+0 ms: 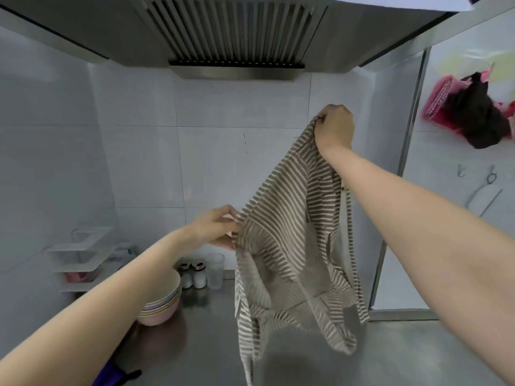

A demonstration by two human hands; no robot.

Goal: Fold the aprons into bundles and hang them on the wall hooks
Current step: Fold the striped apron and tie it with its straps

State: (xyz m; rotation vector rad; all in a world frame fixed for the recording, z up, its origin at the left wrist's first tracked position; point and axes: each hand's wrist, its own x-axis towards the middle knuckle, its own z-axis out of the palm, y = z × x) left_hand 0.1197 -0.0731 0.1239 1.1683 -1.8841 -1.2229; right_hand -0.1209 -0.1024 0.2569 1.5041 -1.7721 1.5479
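Observation:
A brown and white striped apron hangs in the air above the steel counter. My right hand grips its top corner, held high near the tiled wall. My left hand pinches the apron's left edge lower down. The cloth sags between the two hands, its bottom trailing just over the counter. On the right wall a red and black apron bundle hangs from a hook. Below it sit bare metal wall hooks.
A stack of pastel bowls stands on the counter at left, with two shakers and a clear cup behind it. A white corner shelf is at far left. The range hood hangs overhead.

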